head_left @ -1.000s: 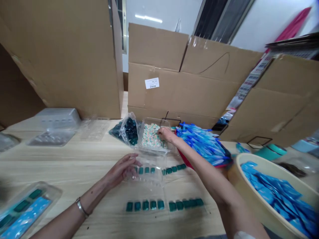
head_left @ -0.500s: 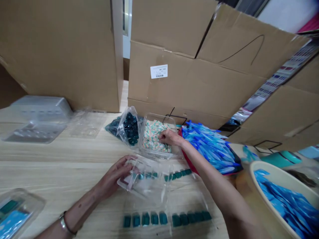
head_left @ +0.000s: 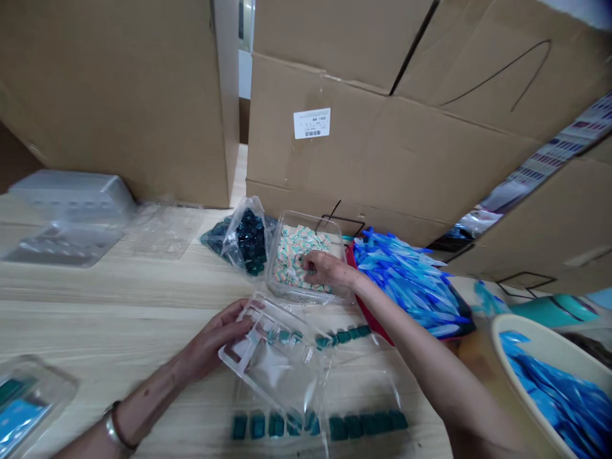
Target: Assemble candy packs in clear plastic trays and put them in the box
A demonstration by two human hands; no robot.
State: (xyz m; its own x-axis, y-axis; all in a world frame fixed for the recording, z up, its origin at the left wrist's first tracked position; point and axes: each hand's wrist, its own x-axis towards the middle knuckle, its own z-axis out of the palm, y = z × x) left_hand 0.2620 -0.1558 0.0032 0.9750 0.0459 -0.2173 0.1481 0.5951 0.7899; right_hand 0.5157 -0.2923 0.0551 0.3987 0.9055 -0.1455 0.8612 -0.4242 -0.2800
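My left hand (head_left: pixel 217 341) grips the left edge of a clear plastic blister tray (head_left: pixel 282 373), which is tilted above the table. Beyond it, my right hand (head_left: pixel 326 268) reaches into a clear plastic box (head_left: pixel 306 296) of small white, orange and green pieces (head_left: pixel 294 245). Its fingers are curled together among the pieces; whether they pinch one is hidden. Under and beside the held tray lie more clear trays with rows of dark teal blocks (head_left: pixel 368 424). An open clear bag of dark teal pieces (head_left: pixel 251 239) leans left of the box.
Right of the box stands a red bin (head_left: pixel 368 315) of blue pointed pieces (head_left: pixel 406 280). A cream tub (head_left: pixel 514 376) with blue packets is at the right. Stacked clear trays (head_left: pixel 71 197) sit at the left. Large cardboard boxes (head_left: pixel 363 153) wall off the back.
The held tray has tilted, its near end swinging down over the near teal blocks. My right hand stays in the box with slightly shifted fingers. The camera view has shifted slightly.
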